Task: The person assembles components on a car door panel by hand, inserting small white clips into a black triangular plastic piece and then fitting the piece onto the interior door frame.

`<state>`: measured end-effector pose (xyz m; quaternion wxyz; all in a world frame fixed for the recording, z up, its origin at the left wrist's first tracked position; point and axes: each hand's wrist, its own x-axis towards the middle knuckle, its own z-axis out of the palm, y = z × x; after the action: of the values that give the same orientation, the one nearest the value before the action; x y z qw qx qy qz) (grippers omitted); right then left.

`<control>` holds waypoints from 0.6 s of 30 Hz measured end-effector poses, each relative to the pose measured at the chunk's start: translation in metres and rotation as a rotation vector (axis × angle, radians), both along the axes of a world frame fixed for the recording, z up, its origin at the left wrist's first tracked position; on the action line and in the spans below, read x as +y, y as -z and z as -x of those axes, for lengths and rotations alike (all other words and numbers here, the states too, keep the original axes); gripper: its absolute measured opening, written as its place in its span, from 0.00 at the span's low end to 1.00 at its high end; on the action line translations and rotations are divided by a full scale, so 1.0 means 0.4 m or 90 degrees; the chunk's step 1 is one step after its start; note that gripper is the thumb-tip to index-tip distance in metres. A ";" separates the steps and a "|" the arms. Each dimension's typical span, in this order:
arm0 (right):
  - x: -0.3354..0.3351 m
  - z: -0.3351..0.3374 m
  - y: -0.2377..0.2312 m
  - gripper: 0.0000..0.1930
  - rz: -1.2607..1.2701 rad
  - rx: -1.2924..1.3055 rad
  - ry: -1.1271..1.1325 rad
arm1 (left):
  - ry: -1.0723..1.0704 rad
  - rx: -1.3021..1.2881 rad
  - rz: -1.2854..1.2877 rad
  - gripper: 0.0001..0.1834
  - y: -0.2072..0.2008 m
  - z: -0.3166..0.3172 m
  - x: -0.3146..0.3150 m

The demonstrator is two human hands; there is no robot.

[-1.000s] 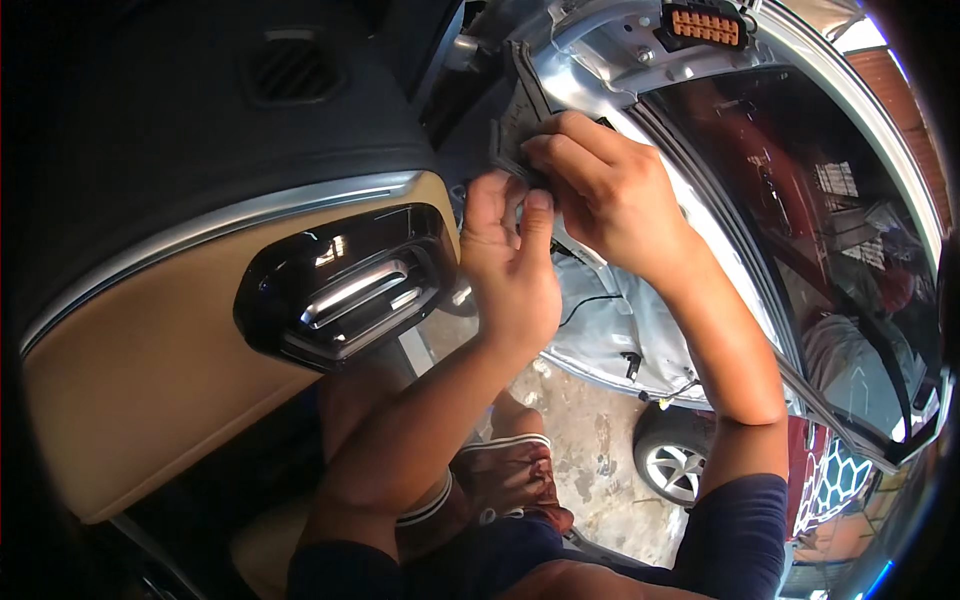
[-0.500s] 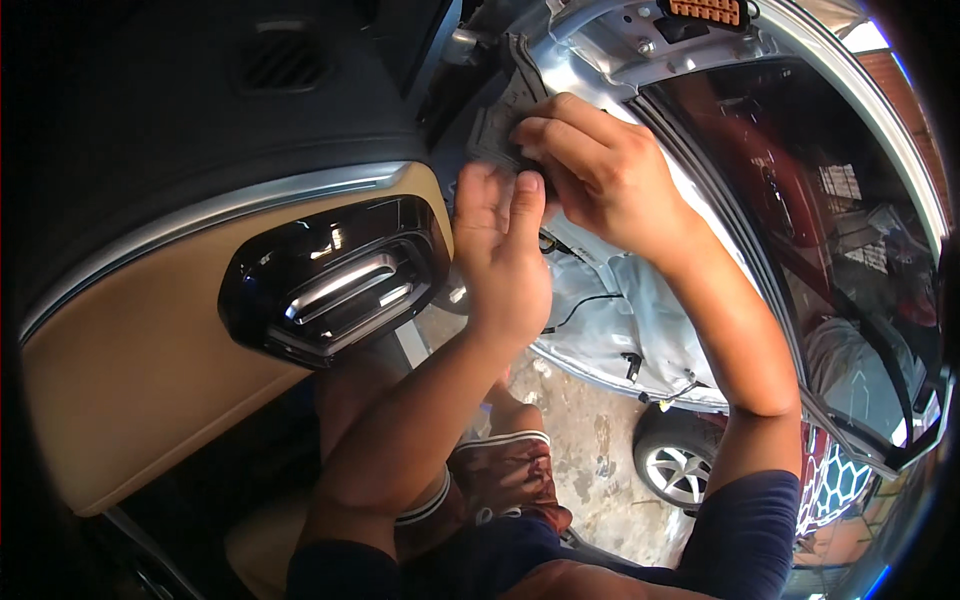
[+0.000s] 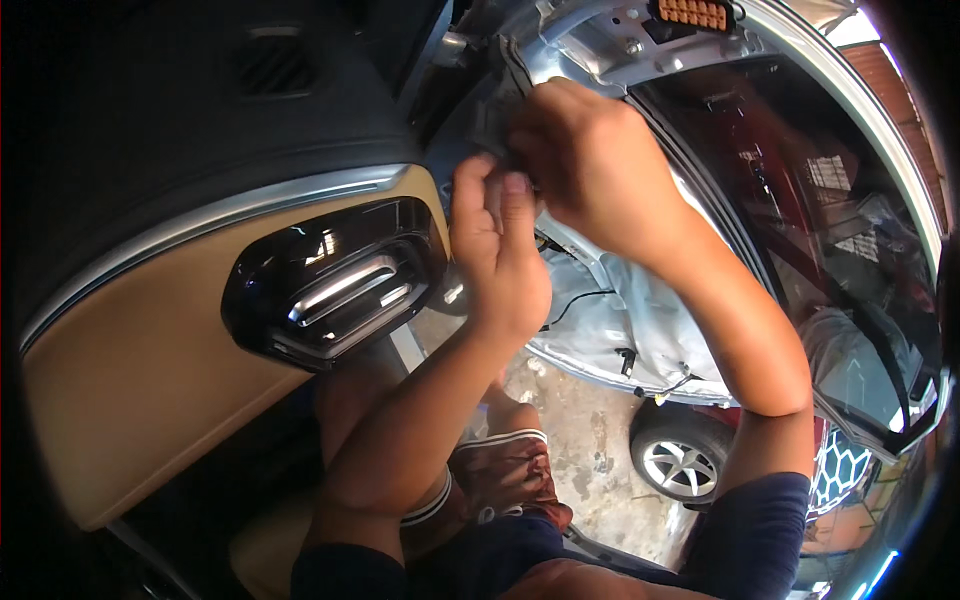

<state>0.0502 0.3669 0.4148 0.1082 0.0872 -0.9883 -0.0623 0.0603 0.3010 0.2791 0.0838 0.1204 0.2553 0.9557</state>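
A dark grey flap-like piece (image 3: 490, 118), smeared by motion, stands at the gap between the dashboard and the open door. My right hand (image 3: 590, 150) is at its right edge, with the fingers curled inward and their tips blurred and partly hidden behind the knuckles. Just below and to the left is my left hand (image 3: 498, 235), palm up, thumb raised and fingers bent toward it. Whatever lies between the left thumb and fingers is too dark to make out. Both hands are close together at the flap's lower end.
On the left is the dashboard's tan panel (image 3: 130, 360) with a glossy black air vent (image 3: 335, 280). The silver door (image 3: 660, 350), its inner side bare with loose wires, stands open on the right. Below lies the concrete floor (image 3: 590, 460), with a car wheel (image 3: 680, 465) beyond the door.
My right hand has turned, bringing its back toward view and hiding more of the fingers. The grey flap has shifted and blurred. My left fingers have bent slightly more.
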 end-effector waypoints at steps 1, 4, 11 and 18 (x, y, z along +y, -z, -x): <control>0.010 0.004 -0.005 0.08 0.154 -0.025 0.039 | -0.004 0.000 -0.002 0.14 -0.004 0.000 0.000; 0.016 0.012 0.011 0.08 0.207 -0.023 0.041 | 0.016 -0.026 -0.025 0.15 -0.014 -0.005 -0.004; 0.035 0.041 0.040 0.19 0.066 0.000 -0.053 | 0.010 -0.039 0.017 0.16 0.007 0.002 0.014; 0.042 0.023 0.037 0.16 0.038 -0.029 -0.084 | -0.022 -0.023 0.020 0.17 0.010 0.017 0.021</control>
<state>0.0411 0.3837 0.3998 0.0919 0.1505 -0.9840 -0.0238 0.0533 0.3095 0.2751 0.0741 0.0974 0.2706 0.9549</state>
